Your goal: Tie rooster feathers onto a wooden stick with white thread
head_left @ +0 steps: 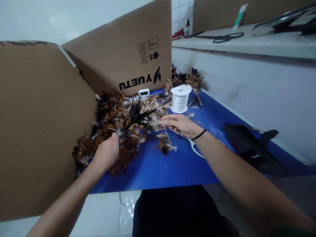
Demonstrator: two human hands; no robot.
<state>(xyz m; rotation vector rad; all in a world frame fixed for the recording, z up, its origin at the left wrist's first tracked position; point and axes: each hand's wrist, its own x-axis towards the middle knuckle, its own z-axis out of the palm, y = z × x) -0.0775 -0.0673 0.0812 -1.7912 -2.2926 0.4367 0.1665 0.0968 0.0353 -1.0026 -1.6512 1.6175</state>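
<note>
My left hand is closed round the base of a bunch of feathers, with long black plumes rising among brown ones. Fingers pinched together, my right hand holds pale fluffy feathers to the right of that bunch. A large heap of brown feathers lies behind and around my left hand. Just beyond my right hand stands a white spool of pale thread. White-handled scissors lie partly hidden under my right forearm. A small loose feather tuft rests between my hands on the blue table.
Cardboard panels stand at the left and back, with a small white display device at their foot. A dark flat object lies on the right. Black scissors rest on the shelf.
</note>
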